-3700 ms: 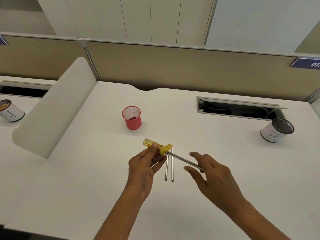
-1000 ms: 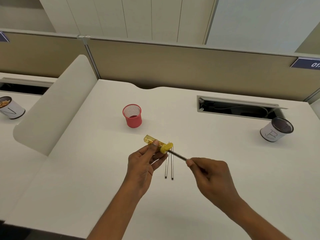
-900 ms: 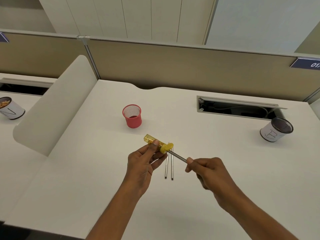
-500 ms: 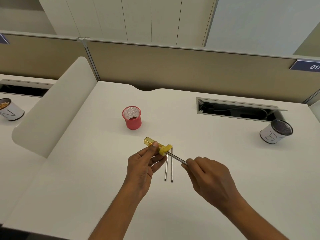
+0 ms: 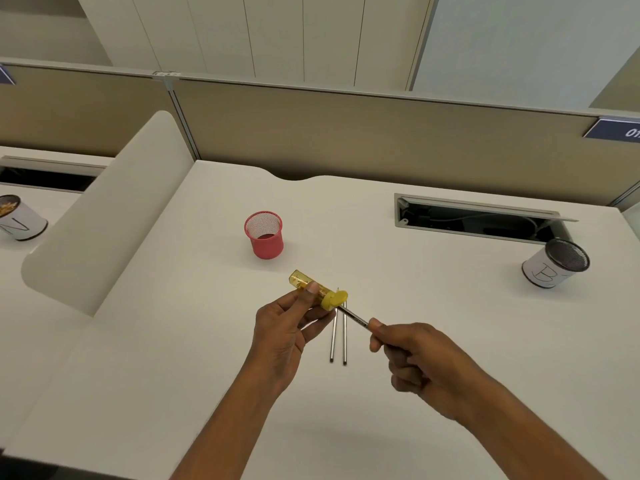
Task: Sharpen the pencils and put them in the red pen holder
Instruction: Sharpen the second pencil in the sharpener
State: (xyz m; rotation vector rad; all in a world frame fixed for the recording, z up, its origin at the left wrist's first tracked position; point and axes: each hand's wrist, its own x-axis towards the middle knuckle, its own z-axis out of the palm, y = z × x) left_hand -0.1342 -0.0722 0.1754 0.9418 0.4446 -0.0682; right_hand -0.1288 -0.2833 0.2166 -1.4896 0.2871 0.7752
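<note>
My left hand [image 5: 287,327] grips a yellow tube-shaped sharpener [image 5: 317,289] above the white desk. A dark pencil [image 5: 355,317] is stuck into the sharpener's yellow cap end, and my right hand [image 5: 412,355] is closed around its rear part, which the fingers hide. Two more pencils [image 5: 338,336] lie side by side on the desk just under the sharpener, pointing away from me. The red mesh pen holder [image 5: 265,234] stands upright beyond the hands, with no pencils visible inside it.
A white-wrapped mesh cup marked B [image 5: 554,268] stands at the right. An open cable tray [image 5: 478,220] is set into the desk behind it. A white divider panel [image 5: 114,209] borders the desk on the left, with another labelled cup [image 5: 19,220] past it.
My right hand has shifted its grip and turned on the pencil in the sharpener. My left hand, the sharpener and the two desk pencils stay where they were.
</note>
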